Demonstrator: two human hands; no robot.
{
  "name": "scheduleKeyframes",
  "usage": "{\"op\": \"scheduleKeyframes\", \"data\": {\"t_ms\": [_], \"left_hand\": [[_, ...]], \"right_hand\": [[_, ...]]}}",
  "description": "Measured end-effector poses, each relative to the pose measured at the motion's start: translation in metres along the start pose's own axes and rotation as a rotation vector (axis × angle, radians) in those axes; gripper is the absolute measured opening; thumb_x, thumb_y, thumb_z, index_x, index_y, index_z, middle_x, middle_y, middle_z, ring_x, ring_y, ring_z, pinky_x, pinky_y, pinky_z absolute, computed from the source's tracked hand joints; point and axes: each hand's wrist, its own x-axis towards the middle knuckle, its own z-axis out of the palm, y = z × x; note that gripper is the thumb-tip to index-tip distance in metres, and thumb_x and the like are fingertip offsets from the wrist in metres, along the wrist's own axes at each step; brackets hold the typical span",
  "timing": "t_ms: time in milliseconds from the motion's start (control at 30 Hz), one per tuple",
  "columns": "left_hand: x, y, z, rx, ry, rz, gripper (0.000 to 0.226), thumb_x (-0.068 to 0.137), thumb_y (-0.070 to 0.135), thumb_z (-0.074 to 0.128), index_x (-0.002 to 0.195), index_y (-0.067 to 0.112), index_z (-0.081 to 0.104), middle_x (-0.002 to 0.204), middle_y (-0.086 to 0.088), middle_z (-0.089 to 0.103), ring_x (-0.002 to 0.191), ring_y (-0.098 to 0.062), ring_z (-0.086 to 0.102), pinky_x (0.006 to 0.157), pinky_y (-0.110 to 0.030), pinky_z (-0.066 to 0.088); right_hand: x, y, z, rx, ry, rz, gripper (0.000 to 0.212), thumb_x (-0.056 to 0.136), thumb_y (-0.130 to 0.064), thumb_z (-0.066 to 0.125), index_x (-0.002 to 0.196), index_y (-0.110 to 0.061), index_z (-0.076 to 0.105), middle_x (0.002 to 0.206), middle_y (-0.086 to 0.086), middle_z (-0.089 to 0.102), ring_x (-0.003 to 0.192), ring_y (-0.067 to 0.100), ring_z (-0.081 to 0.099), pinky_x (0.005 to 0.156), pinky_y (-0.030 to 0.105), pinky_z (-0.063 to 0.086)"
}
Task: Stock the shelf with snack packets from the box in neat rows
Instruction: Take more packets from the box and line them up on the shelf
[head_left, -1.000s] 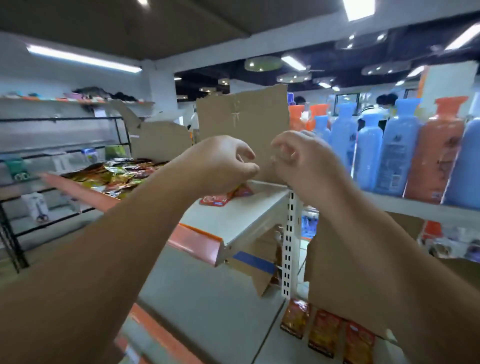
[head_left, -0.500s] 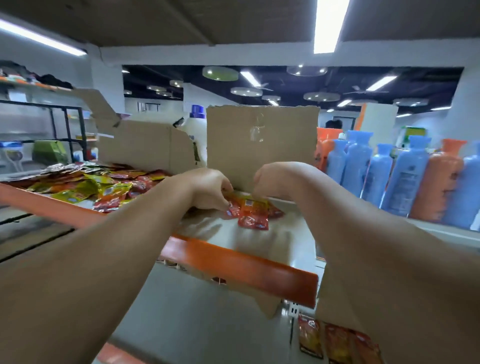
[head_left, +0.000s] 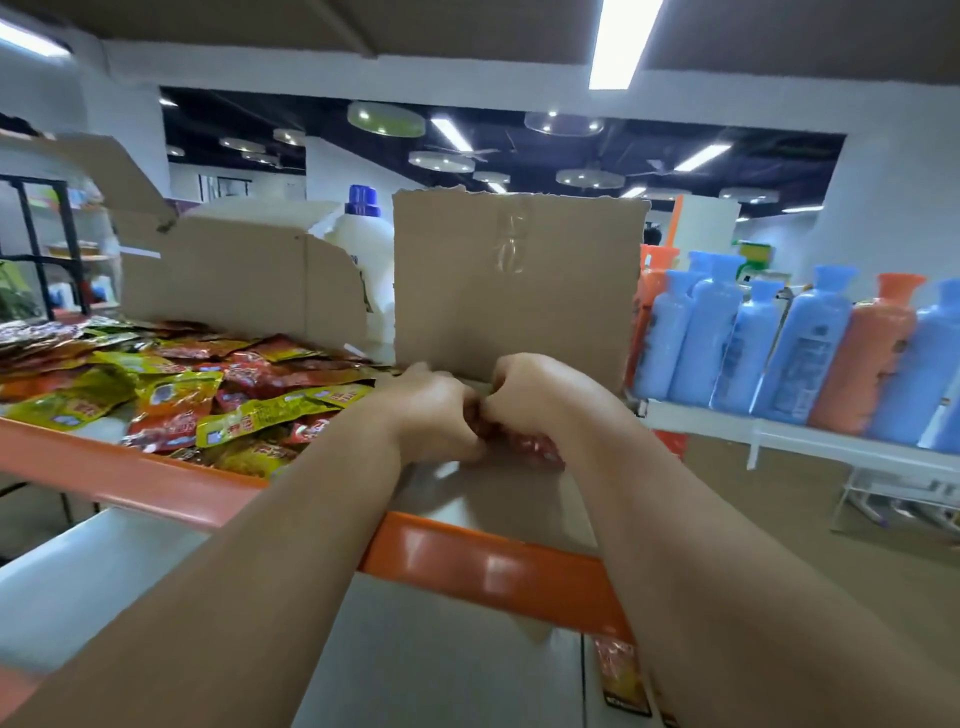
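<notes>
Hands: left hand (head_left: 434, 415) and right hand (head_left: 537, 392), fingers curled, both gripping red snack packets (head_left: 537, 448) on shelf (head_left: 493, 566); cardboard flap (head_left: 514, 280) just behind, packet pile (head_left: 182, 387) left, bottles (head_left: 779, 353) right.

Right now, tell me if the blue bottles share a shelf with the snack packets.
No, the blue bottles stand on a separate white shelf, right of the orange-edged shelf holding snack packets.

Glossy foil snack packets (head_left: 171, 410), matt torn cardboard box (head_left: 514, 280), shiny orange shelf edge (head_left: 488, 566).
</notes>
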Motion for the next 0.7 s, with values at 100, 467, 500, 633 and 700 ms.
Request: {"op": "scheduleKeyframes", "data": {"t_ms": [100, 467, 500, 633, 700], "left_hand": [[-0.001, -0.003, 0.003, -0.013, 0.104, 0.026, 0.011, 0.086, 0.041, 0.063, 0.076, 0.037, 0.06, 0.084, 0.009, 0.062, 0.09, -0.022, 0.055, 0.078, -0.036, 0.045], [-0.003, -0.014, 0.002, -0.677, 0.788, 0.137, 0.013, 0.104, 0.023, 0.059, 0.092, 0.02, 0.055, 0.062, 0.006, 0.054, 0.055, -0.012, 0.048, 0.052, -0.024, 0.037], [-0.005, -0.013, 0.0, -0.696, 0.817, 0.117, 0.01, 0.105, 0.023, 0.057, 0.096, 0.019, 0.055, 0.066, 0.003, 0.056, 0.058, -0.013, 0.051, 0.052, -0.022, 0.039], [-0.004, -0.017, 0.0, -0.722, 0.765, 0.018, 0.008, 0.103, 0.019, 0.057, 0.102, 0.022, 0.065, 0.073, 0.005, 0.063, 0.063, -0.004, 0.06, 0.062, -0.023, 0.051], [-0.001, -0.024, 0.004, -0.609, 0.661, -0.031, 0.01, 0.096, 0.026, 0.063, 0.099, 0.026, 0.072, 0.08, 0.01, 0.071, 0.079, -0.009, 0.067, 0.078, -0.034, 0.058]], "right_hand": [[0.0, -0.001, -0.001, 0.074, 0.03, 0.021, 0.016, 0.08, -0.023, 0.062, 0.095, -0.016, 0.063, 0.062, 0.008, 0.064, 0.045, 0.024, 0.057, 0.044, 0.028, 0.048], [-0.004, 0.019, -0.015, 0.294, 0.476, -0.111, 0.01, 0.083, -0.007, 0.049, 0.085, -0.014, 0.055, 0.076, 0.003, 0.059, 0.071, 0.025, 0.056, 0.058, 0.035, 0.041], [-0.005, 0.02, -0.016, 0.293, 0.515, -0.123, 0.005, 0.082, -0.009, 0.053, 0.082, -0.014, 0.055, 0.075, 0.003, 0.059, 0.07, 0.025, 0.055, 0.058, 0.035, 0.042], [0.003, 0.008, -0.021, 0.165, 0.362, -0.03, 0.018, 0.075, 0.0, 0.061, 0.067, -0.014, 0.055, 0.072, 0.001, 0.06, 0.066, 0.026, 0.05, 0.055, 0.029, 0.041], [0.003, -0.003, -0.018, 0.04, 0.096, 0.046, 0.019, 0.087, -0.004, 0.06, 0.077, -0.019, 0.064, 0.093, 0.003, 0.069, 0.081, 0.025, 0.059, 0.074, 0.03, 0.052]]}}
